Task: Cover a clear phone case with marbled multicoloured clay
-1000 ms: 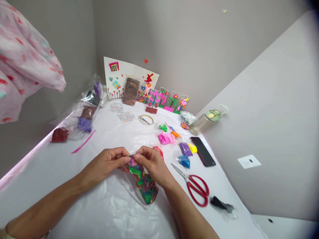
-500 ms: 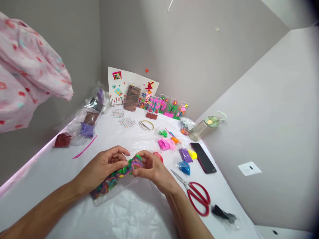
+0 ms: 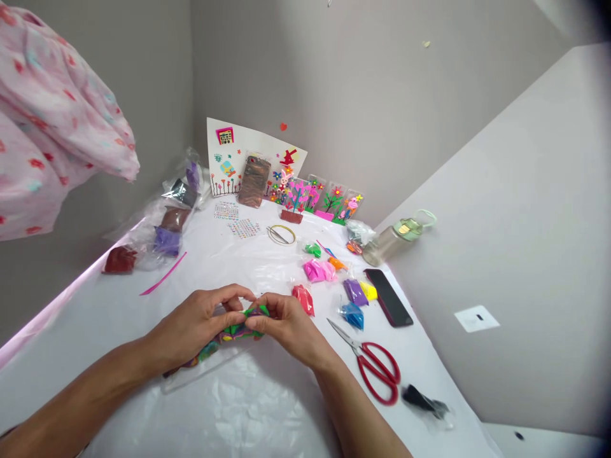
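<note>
A swirled multicoloured strip of modelling clay [image 3: 233, 333], mostly green, purple and brown, lies along a clear phone case [image 3: 188, 380] at the table's front. My left hand [image 3: 198, 321] is closed on the clay from the left, thumb on top. From the other side my right hand [image 3: 291, 326] pinches the clay's far end, its fingertips almost meeting those of the left. The fingers and palms hide much of the clay and case. Just beyond my right hand lies a red clay packet [image 3: 303, 300].
Red-handled scissors [image 3: 377, 372], a black packet [image 3: 426, 404] and a phone [image 3: 389, 298] lie to the right. Blue [image 3: 352, 315], purple [image 3: 355, 292] and pink clay packets [image 3: 319, 270] sit beyond. A bottle [image 3: 398, 237] stands by the wall. Decorated cases [image 3: 331, 200] lean at the back.
My right hand has moved slightly left, bringing the fingertips of both hands together over the clay. Less clay shows now, and the red packet is more exposed. The view has shifted a little.
</note>
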Demonstrator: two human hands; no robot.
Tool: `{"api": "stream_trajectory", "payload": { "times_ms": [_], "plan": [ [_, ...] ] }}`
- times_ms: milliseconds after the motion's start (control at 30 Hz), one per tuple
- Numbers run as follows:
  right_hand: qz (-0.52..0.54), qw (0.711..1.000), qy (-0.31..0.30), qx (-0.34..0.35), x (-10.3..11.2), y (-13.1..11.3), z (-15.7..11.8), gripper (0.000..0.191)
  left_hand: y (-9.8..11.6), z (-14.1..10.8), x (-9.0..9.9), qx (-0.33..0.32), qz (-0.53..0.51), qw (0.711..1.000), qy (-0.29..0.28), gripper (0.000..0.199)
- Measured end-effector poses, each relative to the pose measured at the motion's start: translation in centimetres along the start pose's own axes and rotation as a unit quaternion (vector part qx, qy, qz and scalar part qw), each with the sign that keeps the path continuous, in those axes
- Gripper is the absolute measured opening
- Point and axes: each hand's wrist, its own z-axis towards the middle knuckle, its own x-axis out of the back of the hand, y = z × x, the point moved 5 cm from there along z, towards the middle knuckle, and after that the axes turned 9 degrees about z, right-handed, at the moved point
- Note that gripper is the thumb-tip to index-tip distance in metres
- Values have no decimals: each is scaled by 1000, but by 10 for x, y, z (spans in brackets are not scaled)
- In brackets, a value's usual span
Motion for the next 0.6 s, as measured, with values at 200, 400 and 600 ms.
{"api": "stream_trajectory", "payload": {
  "times_ms": [200,400,600],
  "plan": [
    [30,998,57,8,3,1,3,34,-5,3,3,0,11,1000,5,36],
    [8,1000,12,4,4,-4,2,25,-9,2,1,34,2,999,-27,37],
    [2,1000,27,10,10,-7,1,27,-2,4,5,-22,22,999,22,29]
  ]
}}
